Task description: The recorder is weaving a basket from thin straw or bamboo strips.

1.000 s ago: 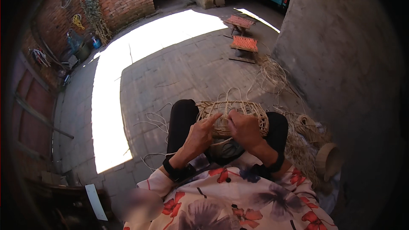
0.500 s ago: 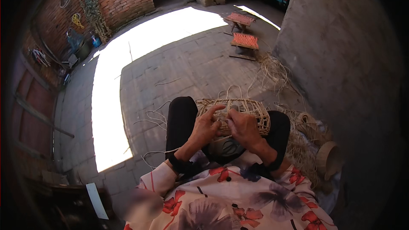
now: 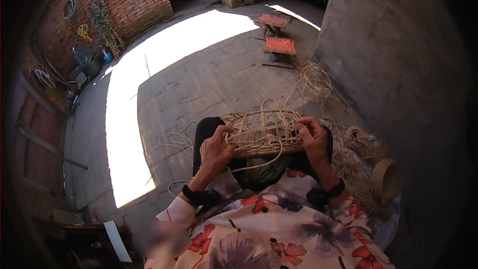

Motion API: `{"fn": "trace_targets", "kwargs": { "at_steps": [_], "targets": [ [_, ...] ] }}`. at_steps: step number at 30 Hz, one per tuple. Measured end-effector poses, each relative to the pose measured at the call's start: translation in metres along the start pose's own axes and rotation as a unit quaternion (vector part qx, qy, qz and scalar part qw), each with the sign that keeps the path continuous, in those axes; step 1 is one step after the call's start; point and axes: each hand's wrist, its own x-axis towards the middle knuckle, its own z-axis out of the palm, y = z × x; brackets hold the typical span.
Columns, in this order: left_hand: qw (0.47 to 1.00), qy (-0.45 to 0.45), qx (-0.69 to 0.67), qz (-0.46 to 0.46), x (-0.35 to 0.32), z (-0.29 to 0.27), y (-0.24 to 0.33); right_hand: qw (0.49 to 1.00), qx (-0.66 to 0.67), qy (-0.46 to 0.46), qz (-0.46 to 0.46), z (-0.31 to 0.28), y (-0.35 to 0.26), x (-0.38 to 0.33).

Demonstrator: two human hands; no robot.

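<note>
Straw-coloured cord made up the half-woven basket frame (image 3: pixel 262 132), an open lattice that lay across the person's lap, above dark trousers. The left hand (image 3: pixel 215 149) gripped its left end, fingers curled around the edge strands. The right hand (image 3: pixel 313 139) clasped the right end, thumb over the rim. Both hands were closed on the piece, held apart at its two ends. One loose strand (image 3: pixel 259 162) hung in a curve below it. To the right of the knees lay a heap of raw fibre (image 3: pixel 351 154), and beside that a roll of cord (image 3: pixel 386 179). Farther off on the paved floor (image 3: pixel 209 84) stood two small stools with orange woven seats (image 3: pixel 280 46), near a grey concrete wall (image 3: pixel 393 60). A brick wall (image 3: pixel 134 0) rose to the left.
</note>
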Motion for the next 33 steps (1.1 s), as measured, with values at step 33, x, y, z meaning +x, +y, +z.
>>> {"fn": "trace_targets", "kwargs": {
  "at_steps": [33],
  "targets": [
    [0.976,-0.03,-0.212,-0.041,-0.012,-0.065,-0.092,0.957,-0.233,-0.055,-0.164,0.015,-0.015,-0.002]
  ]
}}
